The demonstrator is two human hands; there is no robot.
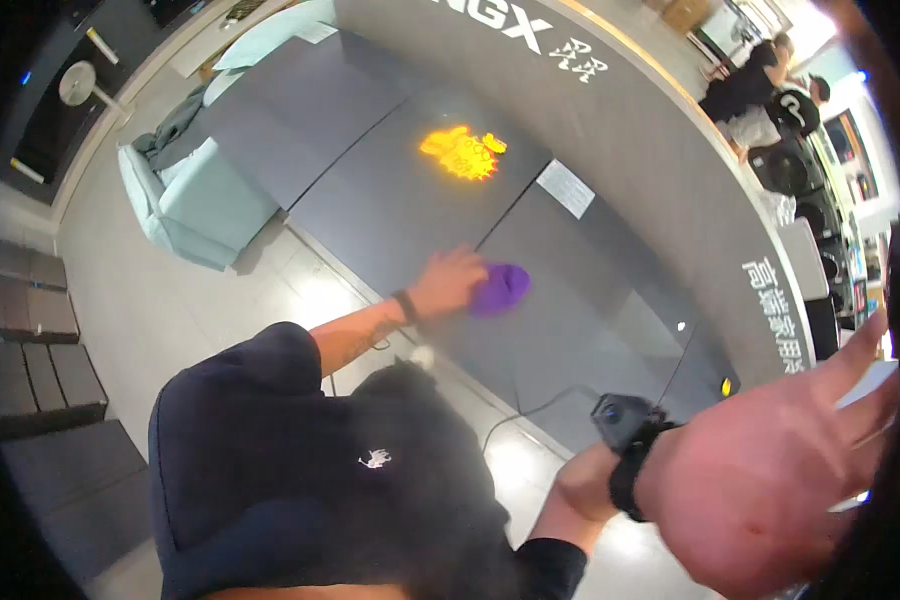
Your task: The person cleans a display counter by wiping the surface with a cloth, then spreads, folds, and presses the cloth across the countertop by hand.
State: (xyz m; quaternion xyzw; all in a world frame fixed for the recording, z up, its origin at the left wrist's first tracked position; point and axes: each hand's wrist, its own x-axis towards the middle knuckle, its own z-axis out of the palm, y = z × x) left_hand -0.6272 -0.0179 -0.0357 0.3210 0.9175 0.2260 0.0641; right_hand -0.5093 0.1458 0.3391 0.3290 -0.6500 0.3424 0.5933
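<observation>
A crumpled purple cloth (502, 289) lies on the dark grey table (570, 330). My left hand (450, 284), slightly blurred, is at the cloth's left edge with its fingers closed on it. Large and close to the camera at the right is my right hand (770, 470), raised off the table, with thumb and fingers apart and nothing seen between them; its fingertips run out of view. A small black device (625, 420) is strapped to the right wrist. Farther back on the table is a bright yellow-orange item (465, 152) with an irregular outline.
A printed white sheet (566, 189) lies near the grey partition (650, 120). A small yellow item (726, 386) is at the table's right end. A cable (540, 408) hangs by the front edge. A pale green chair (205, 205) stands left; people (755, 90) are beyond the partition.
</observation>
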